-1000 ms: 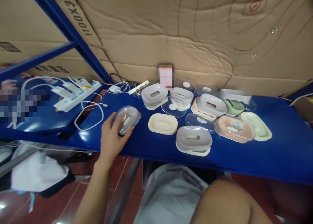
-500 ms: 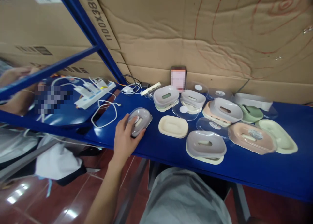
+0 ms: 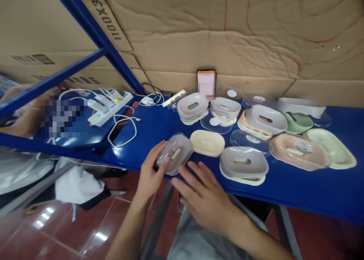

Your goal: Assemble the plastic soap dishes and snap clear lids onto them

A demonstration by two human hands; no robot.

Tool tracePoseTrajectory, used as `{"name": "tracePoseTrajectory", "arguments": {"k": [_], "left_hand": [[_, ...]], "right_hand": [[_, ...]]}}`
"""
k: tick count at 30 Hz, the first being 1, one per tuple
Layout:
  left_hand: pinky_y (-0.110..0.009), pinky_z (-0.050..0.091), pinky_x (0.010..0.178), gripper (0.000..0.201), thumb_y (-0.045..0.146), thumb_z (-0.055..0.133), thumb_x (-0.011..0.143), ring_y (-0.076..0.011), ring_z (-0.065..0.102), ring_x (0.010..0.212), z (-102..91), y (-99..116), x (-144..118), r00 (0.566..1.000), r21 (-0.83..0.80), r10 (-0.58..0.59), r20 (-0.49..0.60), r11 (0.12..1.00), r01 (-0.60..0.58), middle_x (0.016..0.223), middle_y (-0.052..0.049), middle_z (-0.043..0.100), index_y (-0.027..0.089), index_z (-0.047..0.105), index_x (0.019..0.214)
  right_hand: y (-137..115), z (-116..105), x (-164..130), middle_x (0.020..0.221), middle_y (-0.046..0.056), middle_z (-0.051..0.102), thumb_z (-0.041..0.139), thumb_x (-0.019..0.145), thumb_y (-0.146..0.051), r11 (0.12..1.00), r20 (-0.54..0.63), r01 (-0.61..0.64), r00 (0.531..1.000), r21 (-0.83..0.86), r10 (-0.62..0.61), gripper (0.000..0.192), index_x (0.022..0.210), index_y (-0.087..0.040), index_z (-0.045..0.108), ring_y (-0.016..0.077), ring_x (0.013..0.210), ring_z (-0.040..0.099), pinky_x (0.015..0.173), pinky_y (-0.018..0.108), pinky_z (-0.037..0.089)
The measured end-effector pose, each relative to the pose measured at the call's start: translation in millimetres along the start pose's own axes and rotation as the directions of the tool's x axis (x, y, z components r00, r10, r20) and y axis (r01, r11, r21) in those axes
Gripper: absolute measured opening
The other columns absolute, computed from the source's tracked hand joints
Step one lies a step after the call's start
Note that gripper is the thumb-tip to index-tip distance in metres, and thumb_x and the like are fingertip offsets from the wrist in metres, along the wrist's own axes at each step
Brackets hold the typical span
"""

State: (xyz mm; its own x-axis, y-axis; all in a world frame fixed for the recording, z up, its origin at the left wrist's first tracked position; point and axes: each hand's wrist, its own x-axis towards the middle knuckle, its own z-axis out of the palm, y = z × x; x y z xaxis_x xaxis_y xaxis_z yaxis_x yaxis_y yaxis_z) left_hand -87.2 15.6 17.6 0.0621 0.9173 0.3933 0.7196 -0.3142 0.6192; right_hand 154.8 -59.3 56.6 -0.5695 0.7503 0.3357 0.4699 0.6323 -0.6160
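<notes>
A grey soap dish with a clear lid is tilted at the front edge of the blue table. My left hand grips it from the left, thumb on the lid and fingers along its far side. Just to the right of the dish, my right hand has its fingers stretched out and apart, close to the dish's near edge, with nothing in them. Beyond lies a cream tray. To its right, a grey dish body rests on another cream tray.
Several more dishes, trays and clear lids cover the table's right half. A phone leans on the cardboard. Left are a power strip, a white cable, a blue frame post and another person's arm.
My left hand has moved the grey soap dish right and nearer, tilting it. The thumb now lies over the lid. My right hand has come into view from below.
</notes>
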Motion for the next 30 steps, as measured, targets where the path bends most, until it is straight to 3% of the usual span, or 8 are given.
{"name": "tracePoseTrajectory", "arguments": {"k": [5,9,12,17,21,25,27,30], "left_hand": [[-0.054,0.048,0.122,0.046,0.053,0.058,0.105,-0.0315,0.062,0.140,-5.9,-13,18,0.997,-0.051,-0.069,-0.028,0.996,0.068,0.148,-0.012,0.067,0.025,0.066,0.142],[-0.055,0.044,0.125,0.049,0.054,0.064,0.102,-0.0327,0.056,0.148,-10.7,-31,42,0.999,0.036,-0.030,0.043,0.999,0.029,0.157,-0.012,0.059,0.026,0.067,0.142],[-0.055,0.042,0.126,0.048,0.053,0.058,0.106,-0.0333,0.051,0.152,-13.0,-37,51,0.997,0.041,-0.011,0.080,0.999,0.008,0.161,-0.012,0.055,0.026,0.067,0.144],[-0.054,0.041,0.126,0.047,0.046,0.044,0.112,-0.0317,0.049,0.152,-11.9,-23,24,0.990,0.069,0.125,-0.069,0.990,-0.121,0.161,-0.014,0.052,0.026,0.057,0.153],[-0.059,0.045,0.122,0.068,0.052,0.063,0.104,-0.0378,0.045,0.154,3.1,-14,-17,0.966,0.101,0.253,-0.043,0.964,-0.248,0.167,-0.017,0.040,0.033,0.038,0.165],[-0.060,0.049,0.118,0.096,0.032,0.079,0.096,-0.0372,0.042,0.158,20.8,-13,-33,0.920,0.169,0.375,-0.110,0.920,-0.354,0.172,-0.019,0.033,0.039,0.018,0.170],[-0.060,0.048,0.118,0.080,0.026,0.077,0.097,-0.0355,0.053,0.150,22.8,-13,-31,0.906,0.207,0.421,-0.038,0.890,-0.405,0.163,-0.017,0.051,0.037,0.035,0.164],[-0.055,0.052,0.116,0.031,0.022,0.070,0.102,-0.0286,0.073,0.124,17.1,-9,-22,0.895,0.177,0.444,0.042,0.878,-0.445,0.132,-0.008,0.076,0.031,0.068,0.131]], "right_hand": [[39,47,44,0.170,0.011,0.047,0.048,0.110,-0.021,0.919,0.036,0.163,0.986,-0.360,-0.161,0.051,0.160,-0.013,0.047,0.0270,0.158,0.039,0.130,0.049,0.040],[35,42,57,0.160,0.016,0.057,0.049,0.110,-0.020,0.884,0.096,0.195,0.981,-0.425,-0.170,0.043,0.150,-0.008,0.056,0.0277,0.143,0.054,0.115,0.044,0.051],[35,28,66,0.151,0.017,0.063,0.055,0.108,-0.020,0.874,0.096,0.163,0.986,-0.458,-0.134,0.036,0.142,-0.009,0.062,0.0297,0.139,0.056,0.116,0.047,0.048],[46,23,83,0.126,0.012,0.075,0.055,0.111,-0.033,0.874,0.077,0.103,0.994,-0.475,-0.076,0.027,0.125,-0.014,0.068,0.0263,0.115,0.066,0.105,0.044,0.049],[48,22,84,0.128,0.009,0.077,0.048,0.115,-0.036,0.895,-0.014,0.077,0.996,-0.439,-0.093,0.029,0.127,-0.018,0.068,0.0236,0.116,0.067,0.103,0.043,0.044],[37,-6,62,0.135,0.006,0.077,0.054,0.113,-0.033,0.901,-0.172,0.058,0.974,-0.431,-0.145,0.027,0.135,-0.023,0.067,0.0214,0.121,0.068,0.106,0.041,0.040],[34,-34,41,0.134,0.005,0.077,0.058,0.111,-0.031,0.895,-0.274,0.010,0.951,-0.445,-0.147,0.028,0.138,-0.027,0.066,0.0229,0.122,0.069,0.109,0.042,0.040],[45,-86,8,0.132,0.007,0.078,0.055,0.110,-0.029,0.852,-0.415,-0.163,0.907,-0.498,-0.069,0.033,0.142,-0.030,0.064,0.0279,0.122,0.070,0.110,0.047,0.040]]}}
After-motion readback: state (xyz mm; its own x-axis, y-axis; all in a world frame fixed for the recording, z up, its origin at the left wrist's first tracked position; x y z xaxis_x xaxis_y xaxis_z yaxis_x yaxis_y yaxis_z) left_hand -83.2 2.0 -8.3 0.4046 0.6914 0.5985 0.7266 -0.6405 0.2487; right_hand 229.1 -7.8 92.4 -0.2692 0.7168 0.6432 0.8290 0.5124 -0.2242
